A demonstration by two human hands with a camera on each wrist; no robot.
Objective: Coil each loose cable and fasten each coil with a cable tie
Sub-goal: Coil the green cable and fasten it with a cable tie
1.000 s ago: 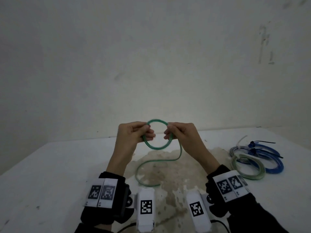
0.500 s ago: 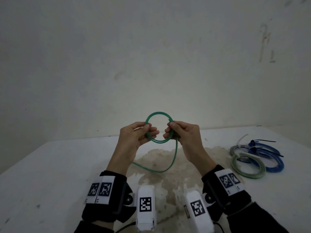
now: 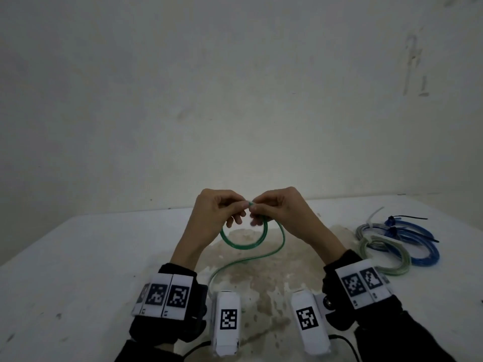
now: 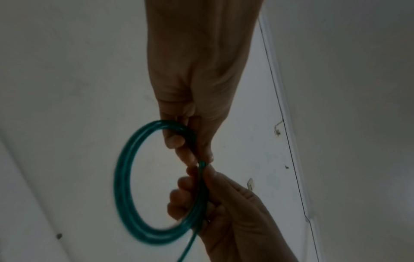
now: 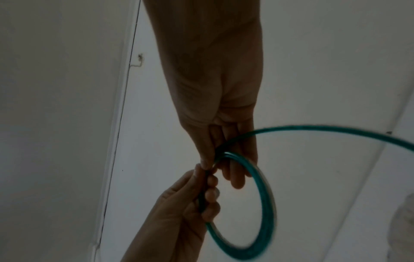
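white table (image 3: 78,257), stained patch (image 3: 261,283), plain wall (image 3: 235,87)

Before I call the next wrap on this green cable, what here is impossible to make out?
- Green cable free end: head view, it passes behind the left wrist camera.
- Turn count: both wrist views, motion blur.
- Pinch point: head view, fingers cover it.
- Finished coils: tie closures too small.
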